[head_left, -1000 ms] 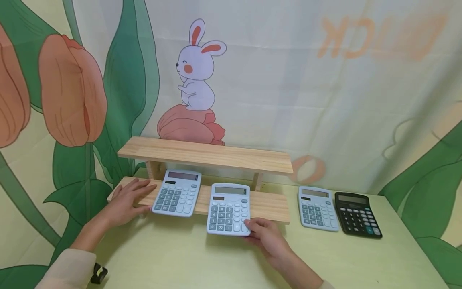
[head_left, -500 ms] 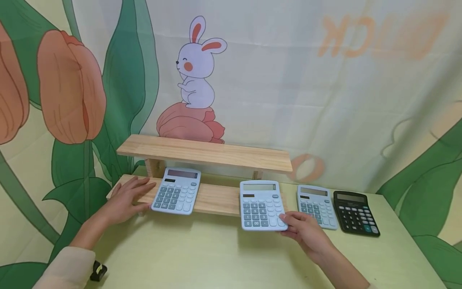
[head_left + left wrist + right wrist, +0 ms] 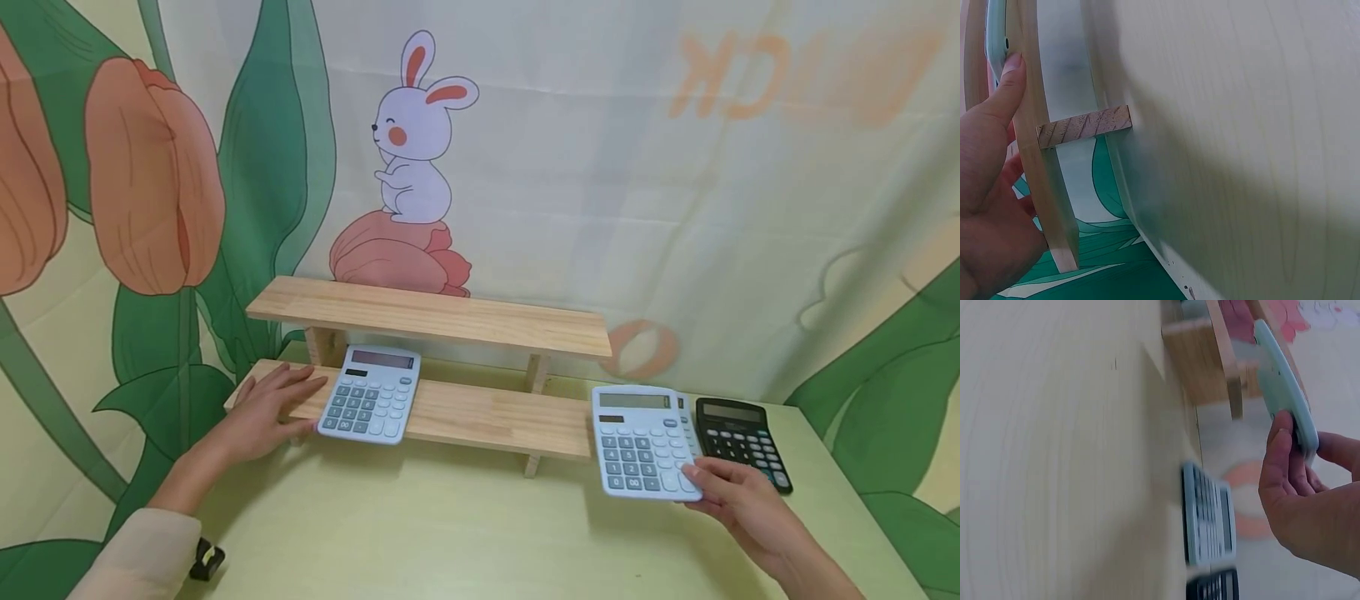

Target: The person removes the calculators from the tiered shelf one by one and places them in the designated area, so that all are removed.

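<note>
In the head view my right hand (image 3: 742,504) pinches a light blue calculator (image 3: 633,437) by its lower right corner, thumb on the front. In the right wrist view the held calculator (image 3: 1288,387) is seen edge-on, raised over the table, fingers behind it. A second light blue calculator (image 3: 371,396) leans on the lower board (image 3: 487,412) of a wooden shelf. My left hand (image 3: 258,417) rests on that board's left end with relaxed fingers. Its thumb (image 3: 1009,90) touches the leaning calculator's lower corner.
A third light blue calculator (image 3: 1210,515) lies on the table, mostly hidden by the held one in the head view. Beside it is a black calculator (image 3: 738,433). The shelf's upper board (image 3: 427,312) runs behind. A small black object (image 3: 206,560) lies near my left sleeve.
My right hand has carried its calculator from in front of the lower board rightward past the shelf's end, over the light blue calculator on the table. My left hand has stayed in place.
</note>
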A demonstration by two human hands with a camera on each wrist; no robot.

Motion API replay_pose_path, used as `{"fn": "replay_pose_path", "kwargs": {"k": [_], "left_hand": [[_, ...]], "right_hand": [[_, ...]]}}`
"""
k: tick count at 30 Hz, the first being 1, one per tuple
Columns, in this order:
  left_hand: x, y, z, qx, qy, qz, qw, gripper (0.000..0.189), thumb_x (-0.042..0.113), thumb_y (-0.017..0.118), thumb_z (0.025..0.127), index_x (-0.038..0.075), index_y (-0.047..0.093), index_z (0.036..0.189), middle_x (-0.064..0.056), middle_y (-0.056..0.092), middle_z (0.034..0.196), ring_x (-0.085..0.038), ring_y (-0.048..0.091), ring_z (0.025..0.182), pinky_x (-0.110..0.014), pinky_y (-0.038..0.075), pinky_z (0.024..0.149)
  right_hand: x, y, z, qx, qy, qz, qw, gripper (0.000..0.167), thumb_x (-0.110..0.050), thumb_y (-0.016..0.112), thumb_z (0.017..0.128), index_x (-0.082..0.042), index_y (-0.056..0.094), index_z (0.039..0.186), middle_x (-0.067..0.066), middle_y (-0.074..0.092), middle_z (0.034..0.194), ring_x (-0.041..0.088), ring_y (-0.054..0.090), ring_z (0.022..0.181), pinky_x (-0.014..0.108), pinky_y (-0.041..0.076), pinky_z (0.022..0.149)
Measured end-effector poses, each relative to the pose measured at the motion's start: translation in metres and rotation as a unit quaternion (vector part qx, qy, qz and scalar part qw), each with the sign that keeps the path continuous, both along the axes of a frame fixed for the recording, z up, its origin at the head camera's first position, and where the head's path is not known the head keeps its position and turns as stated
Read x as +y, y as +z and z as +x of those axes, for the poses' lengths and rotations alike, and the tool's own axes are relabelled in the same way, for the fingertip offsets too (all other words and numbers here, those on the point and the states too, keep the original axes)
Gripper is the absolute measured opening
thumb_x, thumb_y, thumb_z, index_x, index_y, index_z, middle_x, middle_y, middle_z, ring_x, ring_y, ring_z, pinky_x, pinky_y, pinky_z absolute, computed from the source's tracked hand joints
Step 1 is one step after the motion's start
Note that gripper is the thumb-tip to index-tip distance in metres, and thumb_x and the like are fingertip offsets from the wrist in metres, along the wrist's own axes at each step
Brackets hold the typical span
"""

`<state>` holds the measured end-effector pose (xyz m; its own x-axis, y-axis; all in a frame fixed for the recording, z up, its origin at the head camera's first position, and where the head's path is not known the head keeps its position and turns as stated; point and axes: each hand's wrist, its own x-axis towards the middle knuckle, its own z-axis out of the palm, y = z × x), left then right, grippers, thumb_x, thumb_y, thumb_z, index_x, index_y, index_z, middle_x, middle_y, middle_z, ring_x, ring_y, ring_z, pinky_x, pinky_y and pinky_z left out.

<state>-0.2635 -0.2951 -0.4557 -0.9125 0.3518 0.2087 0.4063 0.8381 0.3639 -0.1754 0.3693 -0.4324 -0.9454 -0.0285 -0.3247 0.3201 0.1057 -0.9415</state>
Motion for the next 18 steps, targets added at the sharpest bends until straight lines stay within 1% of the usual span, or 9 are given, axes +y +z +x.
{"fn": "replay_pose_path", "kwargs": {"k": [2, 6, 11, 15, 18], "left_hand": [[0.000, 0.000, 0.000, -0.001, -0.001, 0.001, 1.0000, 0.072, 0.042, 0.079, 0.096, 0.011, 0.054, 0.156, -0.024, 0.041, 0.163, -0.057, 0.023, 0.152, -0.085, 0.007, 0.112], [0.000, 0.001, 0.001, 0.000, -0.003, 0.000, 1.0000, 0.072, 0.041, 0.079, 0.096, 0.010, 0.054, 0.156, -0.025, 0.041, 0.163, -0.058, 0.024, 0.152, -0.085, 0.008, 0.111], [0.001, 0.005, 0.003, 0.000, -0.002, -0.001, 1.0000, 0.072, 0.041, 0.079, 0.096, 0.009, 0.054, 0.155, -0.025, 0.042, 0.163, -0.057, 0.024, 0.152, -0.085, 0.009, 0.111], [0.003, 0.006, 0.004, -0.003, -0.003, -0.001, 1.0000, 0.072, 0.042, 0.079, 0.095, 0.009, 0.055, 0.155, -0.025, 0.042, 0.163, -0.057, 0.024, 0.152, -0.085, 0.008, 0.112], [0.003, 0.006, 0.003, -0.002, -0.004, -0.001, 1.0000, 0.072, 0.042, 0.079, 0.096, 0.010, 0.055, 0.155, -0.024, 0.042, 0.163, -0.057, 0.024, 0.152, -0.085, 0.008, 0.112]], "right_hand": [[0.020, -0.002, 0.002, -0.002, 0.000, 0.019, 0.9998, 0.044, -0.018, 0.061, 0.110, 0.011, 0.053, 0.142, 0.004, 0.074, 0.113, 0.022, 0.074, 0.099, 0.035, 0.061, 0.092], [0.056, -0.008, 0.005, -0.004, 0.006, 0.046, 0.9989, 0.043, -0.020, 0.059, 0.111, 0.011, 0.052, 0.140, 0.002, 0.073, 0.113, 0.020, 0.074, 0.100, 0.034, 0.060, 0.094], [0.087, -0.018, 0.007, -0.026, 0.003, 0.058, 0.9980, 0.047, -0.017, 0.055, 0.113, 0.018, 0.047, 0.143, 0.002, 0.071, 0.115, 0.019, 0.072, 0.102, 0.037, 0.059, 0.096], [0.111, -0.032, 0.009, -0.051, 0.004, 0.081, 0.9954, 0.057, -0.020, 0.053, 0.113, 0.022, 0.036, 0.147, 0.003, 0.068, 0.118, 0.018, 0.069, 0.103, 0.036, 0.060, 0.095], [0.130, -0.041, 0.013, -0.072, 0.005, 0.105, 0.9919, 0.069, -0.025, 0.054, 0.113, 0.023, 0.025, 0.152, 0.004, 0.066, 0.122, 0.018, 0.068, 0.104, 0.034, 0.059, 0.094]]}}
